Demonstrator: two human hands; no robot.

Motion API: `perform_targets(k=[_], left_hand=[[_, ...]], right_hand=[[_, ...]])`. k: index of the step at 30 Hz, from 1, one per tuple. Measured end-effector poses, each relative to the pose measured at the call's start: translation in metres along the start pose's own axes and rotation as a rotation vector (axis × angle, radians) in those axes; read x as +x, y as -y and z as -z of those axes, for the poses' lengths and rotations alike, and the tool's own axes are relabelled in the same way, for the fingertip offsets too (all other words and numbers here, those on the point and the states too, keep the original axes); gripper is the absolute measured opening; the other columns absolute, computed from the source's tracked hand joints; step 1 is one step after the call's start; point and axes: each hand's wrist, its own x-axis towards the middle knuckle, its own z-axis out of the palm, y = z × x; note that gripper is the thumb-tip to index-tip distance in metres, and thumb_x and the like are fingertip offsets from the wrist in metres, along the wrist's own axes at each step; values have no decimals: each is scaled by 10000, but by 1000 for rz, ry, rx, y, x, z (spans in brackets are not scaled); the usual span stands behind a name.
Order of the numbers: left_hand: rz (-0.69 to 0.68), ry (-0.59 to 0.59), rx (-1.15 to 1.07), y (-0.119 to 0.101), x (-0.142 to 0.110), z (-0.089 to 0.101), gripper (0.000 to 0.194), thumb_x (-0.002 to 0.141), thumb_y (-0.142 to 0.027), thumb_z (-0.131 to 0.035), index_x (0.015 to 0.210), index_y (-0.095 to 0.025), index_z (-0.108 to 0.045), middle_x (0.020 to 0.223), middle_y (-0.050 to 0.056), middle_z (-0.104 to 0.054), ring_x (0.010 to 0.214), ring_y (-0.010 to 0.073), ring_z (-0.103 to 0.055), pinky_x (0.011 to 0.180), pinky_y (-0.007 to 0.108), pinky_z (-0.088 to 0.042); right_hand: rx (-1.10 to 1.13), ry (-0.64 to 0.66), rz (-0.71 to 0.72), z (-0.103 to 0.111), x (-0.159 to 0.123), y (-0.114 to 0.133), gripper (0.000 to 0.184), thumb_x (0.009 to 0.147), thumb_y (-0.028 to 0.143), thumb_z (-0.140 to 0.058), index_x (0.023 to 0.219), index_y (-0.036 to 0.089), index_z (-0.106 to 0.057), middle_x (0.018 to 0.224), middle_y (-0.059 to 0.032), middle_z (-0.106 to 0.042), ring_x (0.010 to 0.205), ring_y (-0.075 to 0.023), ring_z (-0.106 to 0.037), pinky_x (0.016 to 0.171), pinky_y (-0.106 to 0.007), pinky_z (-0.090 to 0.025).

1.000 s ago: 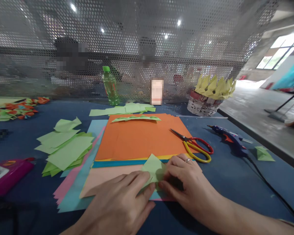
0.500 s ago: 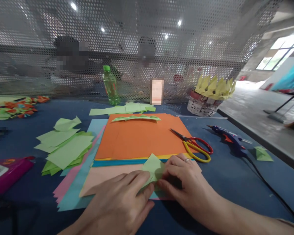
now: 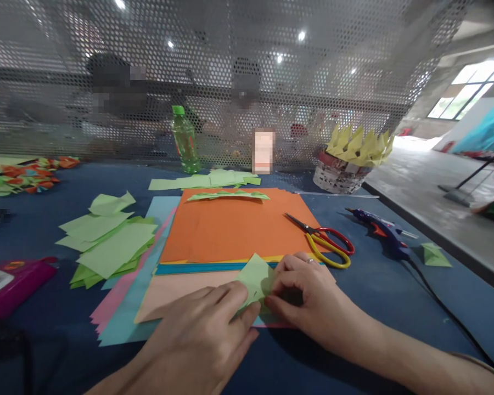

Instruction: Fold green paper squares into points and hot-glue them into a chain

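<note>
A light green piece of paper lies over the front of the coloured sheets, one corner pointing away from me. My left hand is closed on its left and lower edge, thumb and fingertips pressed to it. From the other side my right hand, with a ring, pinches its right edge. Both hands partly cover the paper, so its lower folds are hidden. Beneath it are a pale pink sheet and a stack of orange paper. Scissors with red and yellow handles rest at the stack's right side.
Green paper pieces are piled at left, near a magenta packet. A folded green strip lies on the orange stack. Behind stand a green bottle and a basket with yellow points. A corded glue gun lies right.
The view has shifted slightly. Both hands stay on the green paper, with the left thumb and fingertips moved a little along its lower edge.
</note>
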Motion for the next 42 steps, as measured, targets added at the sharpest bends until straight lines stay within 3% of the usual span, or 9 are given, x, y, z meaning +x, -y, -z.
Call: perform_targets(k=[9,22,31,36,39,42], left_hand=[[14,-2,7,-2,-2,-4,227,979,-186,-454,1102,-209,-642,961,60,-646,856,252,-655,764,378,-542],[-9,-66,33,-4,-1,1,305,1002,-215,-359,1017,-206,-664,945,66,-679,782,245,-644,639,352,-514],[26,-43,13,-4,-7,8,248,978,-257,-468,987,-168,-700,1038,87,-716,870,250,-682,722,350,-553],[60,-53,-5,-8,-9,10,213,920,-176,-523,1030,-139,-702,1128,99,-718,980,261,-682,828,349,-541],[52,-38,-2,-10,-9,11,185,868,-170,-587,1000,-132,-710,1094,100,-725,935,268,-690,787,355,-539],[40,-31,12,-10,-7,12,192,841,-173,-604,991,-128,-715,1062,102,-730,915,274,-692,758,361,-540]], right_hand=[[-53,8,1,5,-1,-2,190,771,239,-806,728,218,-623,841,1,-634,848,-196,-549,739,-332,-404],[23,62,29,14,2,-11,227,753,222,-831,792,220,-607,867,7,-627,851,-190,-550,759,-327,-422],[19,55,23,12,0,-11,214,753,189,-807,796,233,-601,884,12,-622,863,-190,-549,772,-319,-434],[47,99,-2,17,2,-11,189,754,195,-794,811,231,-617,907,11,-629,889,-189,-557,764,-306,-433],[87,130,-9,17,5,-10,167,767,179,-770,829,228,-622,908,15,-634,879,-178,-568,778,-305,-428],[30,79,-26,10,7,-4,128,821,263,-746,814,224,-624,877,5,-637,862,-195,-560,768,-329,-402]])
